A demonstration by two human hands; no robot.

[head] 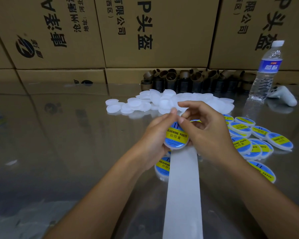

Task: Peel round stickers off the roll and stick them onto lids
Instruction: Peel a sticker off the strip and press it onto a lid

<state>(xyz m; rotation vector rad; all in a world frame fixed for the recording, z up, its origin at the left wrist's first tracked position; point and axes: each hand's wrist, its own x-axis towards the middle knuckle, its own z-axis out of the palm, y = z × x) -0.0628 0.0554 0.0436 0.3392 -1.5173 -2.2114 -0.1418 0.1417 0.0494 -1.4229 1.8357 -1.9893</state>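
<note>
Stacked cardboard boxes [145, 31] wall off the back of a glossy worktop [59, 135]. An empty white backing strip [183, 195] runs from the near edge up to the hands. A heap of plain lids [145, 102] lies beyond them, and finished labelled lids [259, 140] are spread to the right.

The left hand [155, 135] grips one lid [177, 147] upright, its fingers wrapped round the rim. A blue-and-yellow sticker [177, 135] already sits on its face. The right hand [207, 128] curls over the top edge, its thumb on the sticker. Whether it pinches or only presses I cannot tell.

This looks like the smoothing-down step. The next move calls for setting this lid among the finished ones and taking a plain lid.
</note>
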